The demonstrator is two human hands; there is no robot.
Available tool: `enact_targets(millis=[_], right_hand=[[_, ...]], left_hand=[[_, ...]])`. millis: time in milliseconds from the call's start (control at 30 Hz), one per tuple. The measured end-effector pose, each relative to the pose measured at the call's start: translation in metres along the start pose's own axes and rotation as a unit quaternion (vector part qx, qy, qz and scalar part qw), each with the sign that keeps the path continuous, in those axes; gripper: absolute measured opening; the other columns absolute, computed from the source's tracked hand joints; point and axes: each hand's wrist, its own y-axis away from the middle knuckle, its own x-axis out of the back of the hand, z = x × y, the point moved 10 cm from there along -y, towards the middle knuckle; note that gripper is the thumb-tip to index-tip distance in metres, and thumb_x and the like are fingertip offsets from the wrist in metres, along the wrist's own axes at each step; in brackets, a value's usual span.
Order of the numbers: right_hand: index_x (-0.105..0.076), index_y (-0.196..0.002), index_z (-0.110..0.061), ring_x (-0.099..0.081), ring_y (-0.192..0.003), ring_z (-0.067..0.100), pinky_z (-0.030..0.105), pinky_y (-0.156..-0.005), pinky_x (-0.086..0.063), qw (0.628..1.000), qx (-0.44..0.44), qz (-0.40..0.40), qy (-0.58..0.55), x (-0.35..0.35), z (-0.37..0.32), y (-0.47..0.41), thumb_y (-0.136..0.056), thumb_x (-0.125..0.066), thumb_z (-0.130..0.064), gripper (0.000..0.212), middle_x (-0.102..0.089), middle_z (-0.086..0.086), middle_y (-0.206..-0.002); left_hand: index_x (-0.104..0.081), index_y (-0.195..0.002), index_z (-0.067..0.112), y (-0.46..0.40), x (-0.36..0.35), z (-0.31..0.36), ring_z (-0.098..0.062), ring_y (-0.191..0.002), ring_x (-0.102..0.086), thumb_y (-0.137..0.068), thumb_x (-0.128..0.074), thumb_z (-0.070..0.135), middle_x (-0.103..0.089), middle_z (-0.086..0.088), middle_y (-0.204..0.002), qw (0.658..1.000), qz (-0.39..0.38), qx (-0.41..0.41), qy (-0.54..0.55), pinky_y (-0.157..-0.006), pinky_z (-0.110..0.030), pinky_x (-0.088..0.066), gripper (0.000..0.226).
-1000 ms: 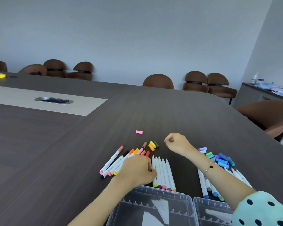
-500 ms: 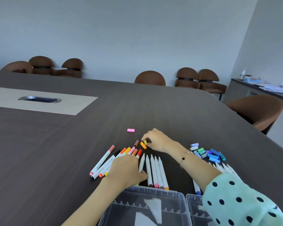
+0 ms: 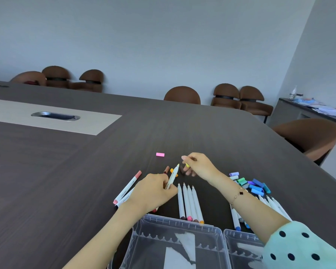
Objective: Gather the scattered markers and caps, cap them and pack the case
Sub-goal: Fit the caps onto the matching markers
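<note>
My left hand (image 3: 153,191) grips an uncapped white marker (image 3: 173,176), its yellow tip pointing up and away. Just beyond the tip, my right hand (image 3: 199,166) pinches a yellow cap (image 3: 187,165). Several uncapped white markers (image 3: 189,202) lie side by side between my arms. Capped markers (image 3: 127,188) lie left of my left hand, partly hidden by it. Loose orange and brown caps (image 3: 169,170) sit near the marker tip. A pile of blue, green and purple caps (image 3: 254,185) lies right of my right wrist. The clear plastic case (image 3: 175,224) stands open at the near edge.
A pink cap (image 3: 160,154) lies alone farther out on the dark table (image 3: 66,171). More white markers (image 3: 273,205) lie under my right forearm. Brown chairs (image 3: 181,95) ring the table. A cable port (image 3: 55,115) sits in the light inlay.
My left hand has lifted a white marker from the row. My right hand has picked a yellow cap from the loose caps and brought it toward the marker's tip.
</note>
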Motion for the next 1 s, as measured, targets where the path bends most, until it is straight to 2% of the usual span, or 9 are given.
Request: enact_targets(millis=[133, 200, 267, 433, 600, 733, 867, 1000], right_hand=[[-0.059, -0.109, -0.004, -0.071, -0.078, 0.015, 0.02, -0.064, -0.056, 0.979, -0.074, -0.022, -0.19, -0.009, 0.011, 0.008, -0.099, -0.049, -0.021, 0.022, -0.072, 0.007, -0.09], [-0.059, -0.109, -0.006, -0.071, -0.083, 0.017, 0.022, -0.068, -0.057, 0.969, -0.082, -0.025, -0.232, -0.012, 0.008, 0.011, -0.099, -0.048, -0.019, 0.02, -0.073, 0.009, -0.094], [-0.061, -0.109, -0.009, -0.071, -0.084, 0.017, 0.023, -0.07, -0.057, 0.974, -0.073, -0.02, -0.216, -0.012, 0.004, 0.012, -0.099, -0.048, -0.019, 0.019, -0.073, 0.008, -0.095], [-0.061, -0.106, -0.006, -0.072, -0.077, 0.013, 0.019, -0.063, -0.056, 0.981, -0.068, -0.019, -0.183, -0.018, 0.0, 0.014, -0.096, -0.053, -0.024, 0.022, -0.075, 0.002, -0.085], [-0.061, -0.103, -0.005, -0.071, -0.075, 0.012, 0.019, -0.061, -0.054, 0.989, -0.056, -0.022, -0.135, -0.019, -0.003, 0.016, -0.096, -0.054, -0.026, 0.023, -0.073, 0.006, -0.087], [-0.061, -0.1, -0.006, -0.062, -0.065, 0.008, 0.017, -0.058, -0.048, 0.997, -0.038, 0.01, -0.067, -0.012, -0.009, 0.014, -0.097, -0.052, -0.024, 0.021, -0.067, 0.001, -0.078], [-0.06, -0.099, -0.008, -0.052, -0.062, 0.008, 0.017, -0.055, -0.041, 0.999, -0.021, -0.013, -0.027, -0.024, -0.023, 0.014, -0.096, -0.052, -0.023, 0.017, -0.058, 0.002, -0.073], [-0.06, -0.094, -0.009, -0.05, -0.062, 0.009, 0.023, -0.062, -0.042, 1.0, 0.009, -0.009, -0.017, -0.027, -0.037, 0.012, -0.095, -0.053, -0.021, 0.014, -0.055, 0.0, -0.072]], left_hand=[[-0.04, -0.061, 0.024, 0.002, 0.002, 0.006, -0.01, -0.045, -0.037, -0.093, -0.048, 0.041, -0.04, 0.008, -0.053, 1.0, -0.009, -0.015, -0.012, -0.047, -0.015, -0.025, 0.038], [-0.04, -0.061, 0.024, 0.002, 0.002, 0.005, -0.01, -0.045, -0.038, -0.093, -0.048, 0.042, -0.041, 0.008, -0.053, 1.0, -0.009, -0.014, -0.014, -0.047, -0.015, -0.025, 0.038], [-0.04, -0.06, 0.025, 0.002, 0.003, 0.005, -0.01, -0.045, -0.039, -0.093, -0.048, 0.041, -0.041, 0.008, -0.053, 1.0, -0.008, -0.014, -0.013, -0.047, -0.014, -0.025, 0.038], [-0.041, -0.062, 0.024, 0.002, 0.003, 0.005, -0.01, -0.045, -0.039, -0.093, -0.048, 0.041, -0.042, 0.008, -0.053, 1.0, -0.002, -0.015, -0.014, -0.047, -0.014, -0.026, 0.036], [-0.047, -0.067, 0.018, -0.002, -0.003, -0.003, -0.01, -0.047, -0.039, -0.095, -0.045, 0.04, -0.046, 0.004, -0.057, 1.0, -0.002, 0.001, 0.008, -0.048, -0.018, -0.032, 0.036], [-0.046, -0.066, 0.02, -0.005, -0.009, -0.003, -0.009, -0.045, -0.039, -0.096, -0.048, 0.036, -0.044, 0.004, -0.058, 0.998, -0.013, 0.016, 0.054, -0.047, -0.015, -0.032, 0.034], [-0.046, -0.063, 0.016, -0.003, -0.019, -0.004, -0.008, -0.045, -0.043, -0.096, -0.046, 0.032, -0.049, 0.0, -0.057, 0.998, -0.041, 0.008, 0.048, -0.048, -0.014, -0.033, 0.037], [-0.049, -0.062, 0.011, -0.005, -0.015, -0.008, -0.009, -0.043, -0.039, -0.096, -0.047, 0.03, -0.045, 0.0, -0.053, 0.997, -0.016, 0.02, 0.071, -0.046, -0.015, -0.035, 0.039]])
